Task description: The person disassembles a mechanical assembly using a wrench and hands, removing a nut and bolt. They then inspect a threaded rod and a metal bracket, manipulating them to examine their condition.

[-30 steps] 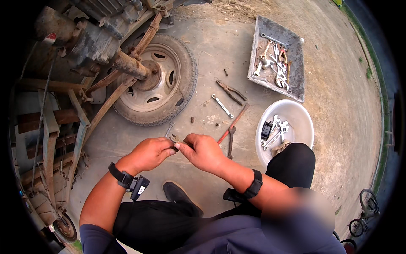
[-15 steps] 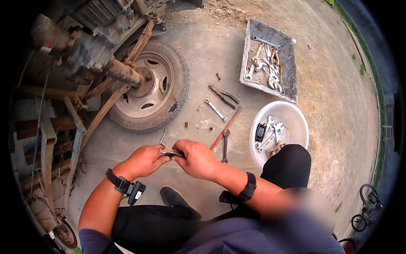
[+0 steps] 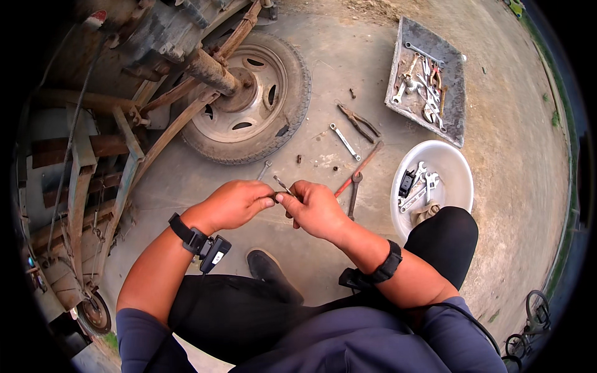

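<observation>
My left hand (image 3: 239, 202) is closed, thumb and fingertips pinching a small dark part (image 3: 273, 198) that I cannot make out. My right hand (image 3: 317, 210) grips a slim metal tool (image 3: 281, 183), apparently a wrench, its thumb against that dark part. Just beyond them on the concrete lie a small wrench (image 3: 267, 165), a red-handled bar (image 3: 348, 184), a dark wrench (image 3: 354, 198), a ring wrench (image 3: 344, 142) and pliers (image 3: 364, 127), along with small metal pieces (image 3: 299, 159).
A rusty vehicle underframe (image 3: 112, 143) fills the left, with a wheel (image 3: 273, 127) among its beams. A grey tray (image 3: 454, 105) of tools stands at upper right, a white basin (image 3: 404, 217) of wrenches beside my right knee (image 3: 448, 236). Bicycles (image 3: 535, 317) stand at far right.
The metal tool has tilted from nearly level half a second ago to a steeper angle, and my right hand has turned with it. My view has shifted a little.
</observation>
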`<action>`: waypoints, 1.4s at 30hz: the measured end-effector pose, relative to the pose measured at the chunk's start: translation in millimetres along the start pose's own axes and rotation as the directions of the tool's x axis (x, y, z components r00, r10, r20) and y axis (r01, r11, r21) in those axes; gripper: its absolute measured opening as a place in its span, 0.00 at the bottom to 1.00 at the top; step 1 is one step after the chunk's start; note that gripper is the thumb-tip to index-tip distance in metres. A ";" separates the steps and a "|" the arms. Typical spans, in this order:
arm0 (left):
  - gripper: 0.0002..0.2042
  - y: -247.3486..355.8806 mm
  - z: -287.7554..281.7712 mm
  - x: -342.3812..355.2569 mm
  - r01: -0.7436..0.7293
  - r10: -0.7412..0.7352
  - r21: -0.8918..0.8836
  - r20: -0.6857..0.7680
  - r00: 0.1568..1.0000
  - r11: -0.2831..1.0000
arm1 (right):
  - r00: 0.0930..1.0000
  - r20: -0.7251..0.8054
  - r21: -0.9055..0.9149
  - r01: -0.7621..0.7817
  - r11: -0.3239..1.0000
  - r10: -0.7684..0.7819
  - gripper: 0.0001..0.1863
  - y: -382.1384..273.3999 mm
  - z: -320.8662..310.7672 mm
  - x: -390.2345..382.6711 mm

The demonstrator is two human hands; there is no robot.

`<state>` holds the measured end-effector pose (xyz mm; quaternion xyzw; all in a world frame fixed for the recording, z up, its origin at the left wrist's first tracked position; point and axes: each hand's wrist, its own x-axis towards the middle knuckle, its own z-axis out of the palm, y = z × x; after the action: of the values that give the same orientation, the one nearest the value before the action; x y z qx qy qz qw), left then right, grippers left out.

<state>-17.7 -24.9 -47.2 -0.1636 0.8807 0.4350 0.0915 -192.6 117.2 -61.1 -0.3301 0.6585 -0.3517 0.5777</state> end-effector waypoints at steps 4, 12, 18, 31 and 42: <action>0.10 -1.0 0.7 -0.2 -0.003 0.003 -0.002 -0.016 1.000 1.000 | 0.989 -0.043 -0.174 0.130 0.976 -0.139 0.22 6.5 -0.7 1.8; 0.10 2.5 -1.8 1.0 0.019 -0.018 -0.004 0.036 0.999 1.000 | 0.995 0.049 0.029 -0.084 0.996 0.083 0.21 -8.6 -6.0 1.7; 0.10 -2.3 1.2 0.2 0.011 -0.010 -0.023 0.028 1.000 1.000 | 0.995 -0.046 -0.192 0.075 0.979 -0.085 0.20 0.1 -2.2 5.3; 0.11 0.9 -9.8 2.6 0.127 -0.127 -0.052 -0.008 0.992 0.991 | 0.990 -0.019 0.063 0.143 0.988 -0.142 0.20 15.5 -13.7 6.4; 0.10 -4.5 -8.4 5.1 0.069 -0.072 -0.033 -0.114 0.991 0.997 | 0.981 0.117 0.519 -0.191 0.833 0.152 0.19 19.4 15.1 -31.4</action>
<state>-21.0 -35.1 -47.0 -0.2207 0.8717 0.4342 0.0537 -174.6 152.8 -62.1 -0.1106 0.5423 -0.4538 0.6984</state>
